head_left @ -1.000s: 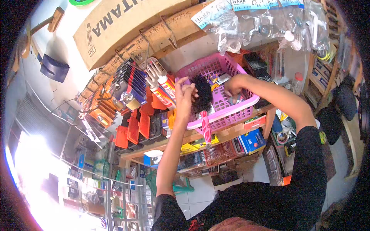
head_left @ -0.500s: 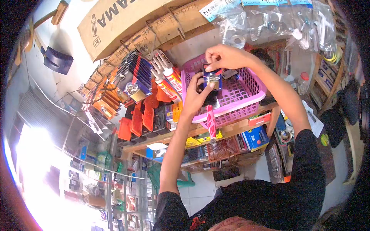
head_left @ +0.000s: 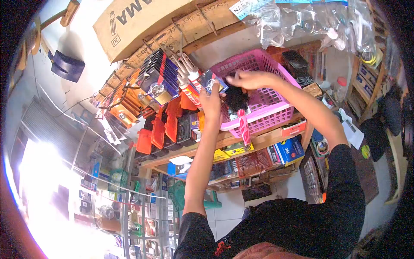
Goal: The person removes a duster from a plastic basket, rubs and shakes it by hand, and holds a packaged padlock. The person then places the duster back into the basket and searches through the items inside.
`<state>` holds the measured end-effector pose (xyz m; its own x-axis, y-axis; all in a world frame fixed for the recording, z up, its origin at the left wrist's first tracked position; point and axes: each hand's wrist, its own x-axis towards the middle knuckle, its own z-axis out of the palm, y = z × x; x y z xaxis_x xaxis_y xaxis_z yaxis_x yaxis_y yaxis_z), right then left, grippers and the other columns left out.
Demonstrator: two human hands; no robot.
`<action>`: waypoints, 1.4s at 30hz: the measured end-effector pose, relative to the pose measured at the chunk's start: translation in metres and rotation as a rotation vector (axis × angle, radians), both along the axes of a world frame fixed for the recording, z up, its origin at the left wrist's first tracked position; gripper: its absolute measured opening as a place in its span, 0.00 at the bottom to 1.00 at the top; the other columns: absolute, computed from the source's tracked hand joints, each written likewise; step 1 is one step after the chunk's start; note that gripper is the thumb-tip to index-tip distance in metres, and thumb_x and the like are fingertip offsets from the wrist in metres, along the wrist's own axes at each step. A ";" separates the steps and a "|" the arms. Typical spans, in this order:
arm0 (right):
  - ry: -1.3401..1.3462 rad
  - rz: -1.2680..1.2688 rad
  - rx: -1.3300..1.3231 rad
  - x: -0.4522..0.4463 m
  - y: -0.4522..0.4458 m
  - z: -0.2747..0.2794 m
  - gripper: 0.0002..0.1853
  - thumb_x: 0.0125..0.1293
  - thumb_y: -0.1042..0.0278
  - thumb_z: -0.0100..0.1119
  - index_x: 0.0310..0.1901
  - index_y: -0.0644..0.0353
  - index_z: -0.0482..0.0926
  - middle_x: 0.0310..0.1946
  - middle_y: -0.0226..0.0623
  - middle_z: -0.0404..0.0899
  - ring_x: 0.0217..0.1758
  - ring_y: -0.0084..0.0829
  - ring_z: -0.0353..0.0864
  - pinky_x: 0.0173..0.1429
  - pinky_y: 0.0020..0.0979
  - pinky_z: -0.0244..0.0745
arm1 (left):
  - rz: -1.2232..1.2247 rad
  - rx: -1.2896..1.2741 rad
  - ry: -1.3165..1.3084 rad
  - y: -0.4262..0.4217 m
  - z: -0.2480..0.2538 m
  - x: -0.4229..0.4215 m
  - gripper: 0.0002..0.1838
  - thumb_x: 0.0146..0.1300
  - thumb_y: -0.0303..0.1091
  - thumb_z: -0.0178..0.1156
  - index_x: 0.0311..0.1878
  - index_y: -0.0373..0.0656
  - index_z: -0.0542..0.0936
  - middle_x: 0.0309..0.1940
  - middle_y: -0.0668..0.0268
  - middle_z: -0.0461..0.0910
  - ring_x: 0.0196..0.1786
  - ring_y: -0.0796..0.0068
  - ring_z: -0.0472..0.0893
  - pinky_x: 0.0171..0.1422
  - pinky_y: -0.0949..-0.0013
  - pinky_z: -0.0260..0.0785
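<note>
My left hand [head_left: 210, 105] grips a blue carded pack [head_left: 213, 81] with a shiny metal item on it that looks like a padlock. It holds the pack at the left edge of the pink plastic basket [head_left: 268, 124], close to the white-and-red tubes [head_left: 189, 93]. Over the basket, my right hand [head_left: 249, 80] has its fingers curled together; whatever they pinch, if anything, is hidden. Below that hand, a black bundle [head_left: 236, 99] lies in the basket's left part. A pink twisted wrapper [head_left: 244, 129] hangs at the basket's front rim.
Carded padlocks [head_left: 160, 91] hang left of the tubes, above orange-lidded boxes [head_left: 158, 133]. Clear plastic packs [head_left: 310, 26] hang at upper right. A long cardboard box [head_left: 125, 26] sits above. A wooden shelf [head_left: 224, 141] carries the basket, with a blue 3M box [head_left: 288, 153] below.
My left hand has carried the blue pack left and out from over the basket. My right hand has come away from the pack, and the black bundle now shows. The view has shifted slightly.
</note>
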<state>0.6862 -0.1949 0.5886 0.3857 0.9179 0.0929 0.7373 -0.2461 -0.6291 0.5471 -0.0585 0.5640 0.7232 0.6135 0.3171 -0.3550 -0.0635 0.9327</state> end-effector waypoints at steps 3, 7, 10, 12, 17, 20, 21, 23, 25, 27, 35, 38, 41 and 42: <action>0.046 -0.049 -0.334 -0.043 -0.008 0.000 0.40 0.62 0.29 0.59 0.55 0.66 0.69 0.29 0.40 0.80 0.27 0.30 0.79 0.30 0.33 0.74 | -0.013 -0.010 -0.091 0.000 0.001 0.002 0.08 0.67 0.35 0.63 0.42 0.44 0.75 0.31 0.71 0.78 0.27 0.82 0.77 0.26 0.77 0.67; 0.160 -0.102 -0.066 -0.045 -0.008 -0.019 0.32 0.59 0.60 0.66 0.60 0.68 0.67 0.31 0.38 0.80 0.28 0.30 0.80 0.30 0.31 0.74 | -0.043 -0.132 -0.183 0.007 -0.004 0.009 0.08 0.65 0.35 0.65 0.42 0.46 0.75 0.33 0.72 0.78 0.32 0.81 0.78 0.30 0.74 0.69; 0.280 -0.180 0.130 -0.056 -0.040 -0.004 0.28 0.60 0.73 0.59 0.62 0.63 0.65 0.30 0.37 0.77 0.26 0.28 0.80 0.28 0.31 0.75 | -0.129 -0.166 -0.311 -0.003 0.003 -0.009 0.11 0.64 0.34 0.66 0.44 0.46 0.75 0.37 0.73 0.79 0.37 0.82 0.78 0.38 0.73 0.70; 0.464 -0.182 0.279 -0.076 -0.071 0.008 0.26 0.63 0.78 0.54 0.63 0.61 0.63 0.33 0.36 0.75 0.23 0.25 0.78 0.27 0.29 0.75 | -0.174 -0.266 -0.254 -0.015 0.010 -0.026 0.13 0.64 0.36 0.67 0.46 0.48 0.74 0.40 0.73 0.78 0.40 0.82 0.78 0.43 0.72 0.70; 0.707 -0.221 0.532 -0.128 -0.155 -0.012 0.29 0.65 0.79 0.55 0.67 0.55 0.61 0.36 0.35 0.73 0.24 0.22 0.75 0.27 0.24 0.73 | -0.423 -0.414 -0.281 -0.039 -0.015 -0.050 0.12 0.66 0.36 0.62 0.49 0.48 0.72 0.39 0.69 0.79 0.38 0.76 0.81 0.41 0.67 0.75; 0.824 -0.299 0.643 -0.176 -0.186 -0.060 0.34 0.62 0.77 0.59 0.69 0.55 0.59 0.38 0.36 0.74 0.21 0.22 0.73 0.23 0.23 0.69 | -0.674 -0.421 -0.156 -0.067 -0.015 -0.090 0.12 0.67 0.34 0.57 0.49 0.41 0.72 0.34 0.56 0.82 0.38 0.58 0.85 0.45 0.59 0.78; 0.858 -0.322 0.680 -0.188 -0.194 -0.082 0.36 0.59 0.78 0.60 0.69 0.55 0.58 0.40 0.38 0.75 0.20 0.22 0.73 0.22 0.23 0.68 | -0.836 -0.470 -0.107 -0.066 -0.030 -0.096 0.14 0.66 0.34 0.58 0.50 0.38 0.72 0.38 0.53 0.82 0.42 0.57 0.85 0.48 0.57 0.78; 0.940 -0.386 0.816 -0.217 -0.204 -0.130 0.39 0.54 0.77 0.61 0.69 0.57 0.58 0.43 0.42 0.76 0.19 0.24 0.72 0.20 0.23 0.66 | -0.869 -0.402 0.012 -0.082 -0.033 -0.114 0.13 0.65 0.35 0.57 0.42 0.32 0.76 0.40 0.50 0.81 0.42 0.55 0.84 0.51 0.54 0.77; 1.040 -0.473 1.033 -0.248 -0.202 -0.170 0.41 0.50 0.75 0.61 0.69 0.57 0.58 0.47 0.46 0.77 0.18 0.26 0.72 0.19 0.24 0.66 | -0.969 -0.386 0.072 -0.083 -0.057 -0.113 0.15 0.65 0.38 0.57 0.37 0.32 0.77 0.38 0.52 0.81 0.40 0.57 0.83 0.49 0.56 0.76; 1.155 -0.489 1.149 -0.284 -0.190 -0.154 0.40 0.49 0.70 0.60 0.68 0.57 0.59 0.45 0.46 0.77 0.19 0.30 0.73 0.19 0.26 0.67 | -0.996 -0.282 0.079 -0.082 -0.074 -0.106 0.17 0.66 0.41 0.56 0.34 0.32 0.77 0.37 0.53 0.81 0.37 0.59 0.82 0.47 0.57 0.76; 1.296 -0.317 1.062 -0.306 -0.195 -0.202 0.36 0.61 0.68 0.59 0.70 0.60 0.55 0.43 0.44 0.82 0.29 0.28 0.81 0.30 0.25 0.74 | -1.113 -0.620 0.009 -0.098 -0.081 -0.104 0.30 0.69 0.57 0.51 0.60 0.39 0.69 0.27 0.57 0.75 0.33 0.58 0.80 0.44 0.58 0.74; 1.279 -0.305 0.821 -0.310 -0.204 -0.197 0.31 0.65 0.62 0.61 0.66 0.59 0.60 0.40 0.42 0.82 0.28 0.26 0.79 0.29 0.24 0.73 | -1.081 -0.699 0.059 -0.106 -0.107 -0.105 0.37 0.69 0.67 0.44 0.56 0.37 0.72 0.28 0.55 0.75 0.29 0.57 0.78 0.38 0.55 0.71; 1.234 -0.233 0.593 -0.311 -0.210 -0.215 0.25 0.68 0.56 0.61 0.60 0.59 0.65 0.36 0.40 0.82 0.26 0.25 0.77 0.29 0.24 0.73 | -1.004 -0.757 0.092 -0.109 -0.113 -0.110 0.42 0.68 0.72 0.36 0.51 0.37 0.76 0.28 0.56 0.76 0.29 0.57 0.77 0.36 0.55 0.70; 1.191 -0.209 0.596 -0.314 -0.209 -0.220 0.23 0.70 0.55 0.60 0.58 0.59 0.67 0.34 0.38 0.81 0.26 0.24 0.77 0.29 0.24 0.72 | -0.970 -0.763 0.103 -0.109 -0.113 -0.112 0.44 0.68 0.74 0.33 0.49 0.37 0.76 0.28 0.56 0.76 0.28 0.57 0.77 0.35 0.55 0.70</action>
